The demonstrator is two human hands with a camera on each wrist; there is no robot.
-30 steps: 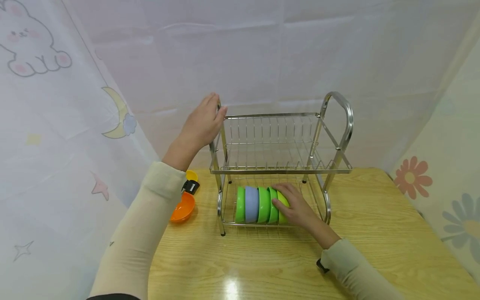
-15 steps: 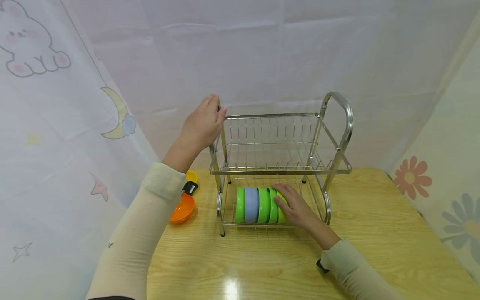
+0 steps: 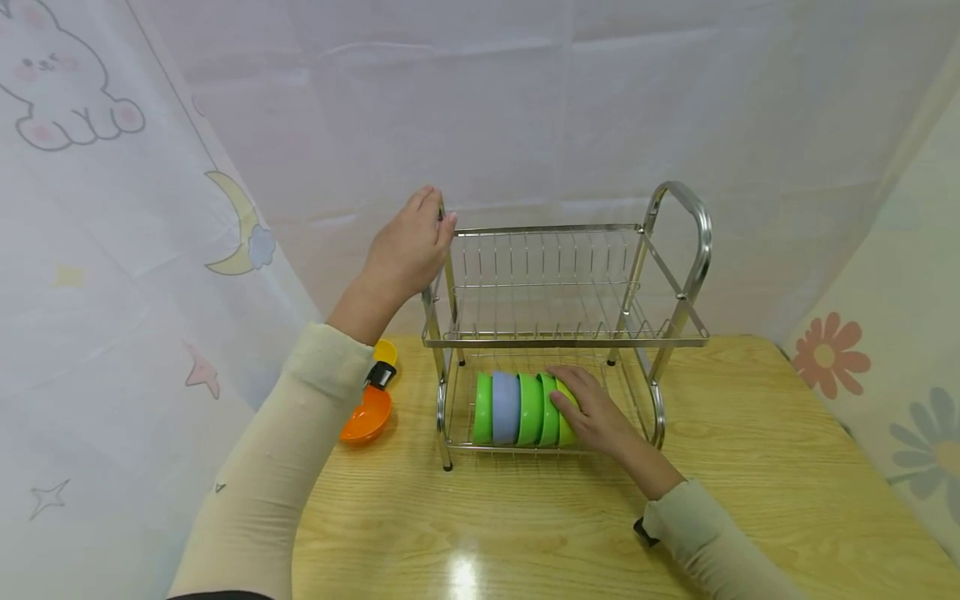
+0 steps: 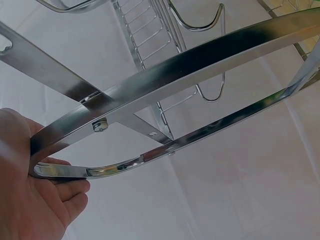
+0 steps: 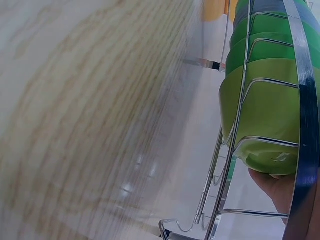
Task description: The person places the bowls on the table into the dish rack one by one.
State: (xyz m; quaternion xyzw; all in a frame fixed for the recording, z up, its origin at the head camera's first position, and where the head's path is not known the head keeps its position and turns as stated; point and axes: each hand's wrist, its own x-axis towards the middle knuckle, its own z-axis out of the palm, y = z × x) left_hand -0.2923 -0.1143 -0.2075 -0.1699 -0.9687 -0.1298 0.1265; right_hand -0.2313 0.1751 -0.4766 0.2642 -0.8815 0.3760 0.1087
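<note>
A two-tier metal dish rack (image 3: 562,342) stands on the table. My left hand (image 3: 408,246) grips the curved top of its left side frame; the left wrist view shows the palm against the bend of that frame (image 4: 65,137) with fingers behind it. On the lower tier, several bowls stand on edge in a row: green (image 3: 482,408), light blue (image 3: 506,408), two more green (image 3: 530,408) and a yellow-green bowl (image 3: 566,414) at the right end. My right hand (image 3: 596,417) holds the yellow-green bowl, its fingers over the top and its palm partly hidden behind rack wires in the right wrist view.
An orange bowl (image 3: 367,417) lies left of the rack, with a yellow item (image 3: 385,352) and a black piece (image 3: 381,374) behind it, partly covered by my left arm. The wooden table (image 3: 750,467) extends right and forward; patterned curtains (image 3: 525,108) surround it.
</note>
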